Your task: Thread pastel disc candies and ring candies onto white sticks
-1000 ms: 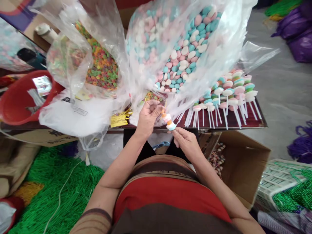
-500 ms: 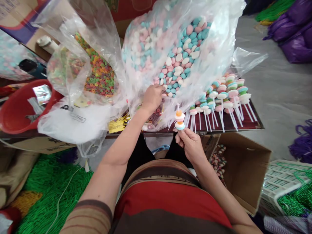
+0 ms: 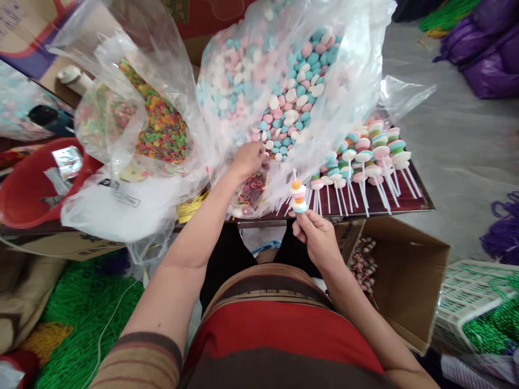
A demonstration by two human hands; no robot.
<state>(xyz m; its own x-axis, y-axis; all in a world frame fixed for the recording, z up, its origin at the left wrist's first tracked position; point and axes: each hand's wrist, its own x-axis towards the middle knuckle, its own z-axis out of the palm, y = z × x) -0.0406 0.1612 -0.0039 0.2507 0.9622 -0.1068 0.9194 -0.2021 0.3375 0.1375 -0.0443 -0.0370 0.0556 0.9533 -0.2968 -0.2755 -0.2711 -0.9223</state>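
Orange pieces alternate with flat pale candies on the candy skewer (image 3: 299, 195) that my right grip (image 3: 318, 237) holds, thumb and fingers closed together at its lower end. Its long axis stands nearly upright in my view, the top leaning slightly left, and the bare stick tip (image 3: 294, 174) points away from my body; the flat pieces sit crosswise to that line. I have it by the near edge of the dark red desk (image 3: 413, 204), just left of the massed candy sticks (image 3: 375, 148), whose white stems run toward me with their candies at the far ends. My left grip (image 3: 248, 159) is narrow, fingertips bunched at the lowest pink, white and blue pieces in the big clear plastic bag (image 3: 360, 75); I cannot tell whether they have hold of one. Small ring candies (image 3: 253, 189) lie just on the near side of that hand. Farther left stands a ring-candy bag (image 3: 162, 32), then a red bowl (image 3: 20, 167). Below the desk, at my right, is an open cardboard box (image 3: 413, 281).
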